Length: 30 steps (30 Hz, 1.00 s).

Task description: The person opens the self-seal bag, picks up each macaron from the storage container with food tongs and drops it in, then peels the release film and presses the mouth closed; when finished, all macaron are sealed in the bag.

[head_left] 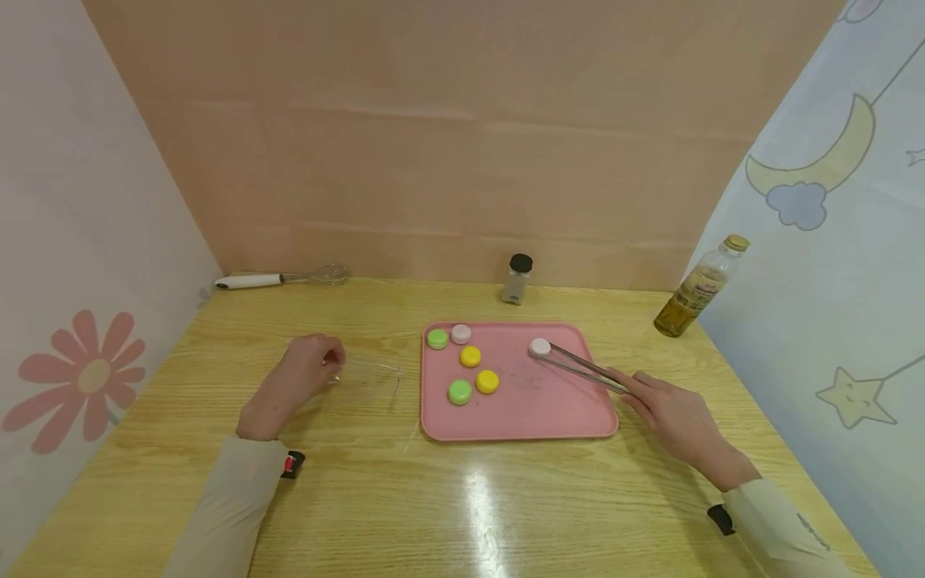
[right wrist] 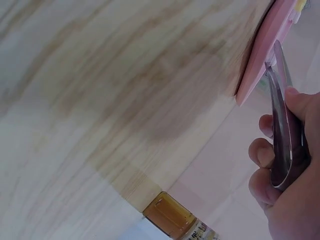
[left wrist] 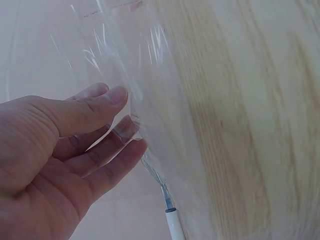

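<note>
Steel tongs (right wrist: 281,145), gripped by right fingers (right wrist: 262,152), meet a macaron (head_left: 539,347); left fingers (left wrist: 117,165) pinch a clear bag (left wrist: 112,55), presumably steadying it.

On the desk (head_left: 361,506) we have a tray (head_left: 535,413), a little right of the middle. Five macarons (head_left: 470,356) lie on its left half — two side by side at the far left corner, one just nearer, two nearer still. Right of them, a sixth macaron (head_left: 539,347) is between the tips of tongs (head_left: 584,374), which reach across the tray's right edge to the right hand (head_left: 679,419). Left of the tray is the left hand (head_left: 307,365), with plastic film (left wrist: 155,55) between the two. Along the desk's far side we find a whisk (head_left: 278,278) at left, a jar (head_left: 516,282) behind the tray, and a bottle (head_left: 697,293) in the far right corner.
</note>
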Each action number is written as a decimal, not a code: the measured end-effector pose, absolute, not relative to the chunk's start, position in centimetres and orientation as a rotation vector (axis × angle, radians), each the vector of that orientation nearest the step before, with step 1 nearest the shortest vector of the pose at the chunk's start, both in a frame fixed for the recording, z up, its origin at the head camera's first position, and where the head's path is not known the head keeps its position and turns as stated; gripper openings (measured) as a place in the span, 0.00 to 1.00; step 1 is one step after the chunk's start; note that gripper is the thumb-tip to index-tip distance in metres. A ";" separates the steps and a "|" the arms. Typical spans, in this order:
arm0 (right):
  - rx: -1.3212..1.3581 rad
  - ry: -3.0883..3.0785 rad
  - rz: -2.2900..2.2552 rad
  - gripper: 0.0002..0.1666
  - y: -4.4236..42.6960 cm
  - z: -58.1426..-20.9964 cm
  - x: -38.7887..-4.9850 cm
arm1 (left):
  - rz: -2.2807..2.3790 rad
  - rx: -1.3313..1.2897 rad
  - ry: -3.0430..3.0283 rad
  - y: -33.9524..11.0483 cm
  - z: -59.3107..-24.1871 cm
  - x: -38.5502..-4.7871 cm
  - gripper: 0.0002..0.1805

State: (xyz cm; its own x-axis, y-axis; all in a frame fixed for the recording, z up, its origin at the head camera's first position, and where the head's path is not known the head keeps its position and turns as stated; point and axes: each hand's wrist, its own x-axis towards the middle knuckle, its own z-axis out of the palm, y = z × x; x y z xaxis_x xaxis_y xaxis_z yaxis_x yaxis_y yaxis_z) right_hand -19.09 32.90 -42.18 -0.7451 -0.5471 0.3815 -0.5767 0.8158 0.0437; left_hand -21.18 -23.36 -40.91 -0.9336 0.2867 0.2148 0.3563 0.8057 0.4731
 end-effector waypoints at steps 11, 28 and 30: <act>0.871 -2.580 0.094 0.30 33.0 -41.7 -18.5 | -0.803 -0.500 -2.872 -23.3 -40.7 -21.0 0.07; 1.057 -2.437 0.181 0.24 29.2 -39.9 -17.7 | -0.784 -0.510 -2.863 -23.3 -40.9 -21.1 0.07; 1.075 -2.426 0.192 0.25 28.6 -39.9 -17.6 | -0.785 -0.517 -2.861 -23.3 -40.9 -21.1 0.07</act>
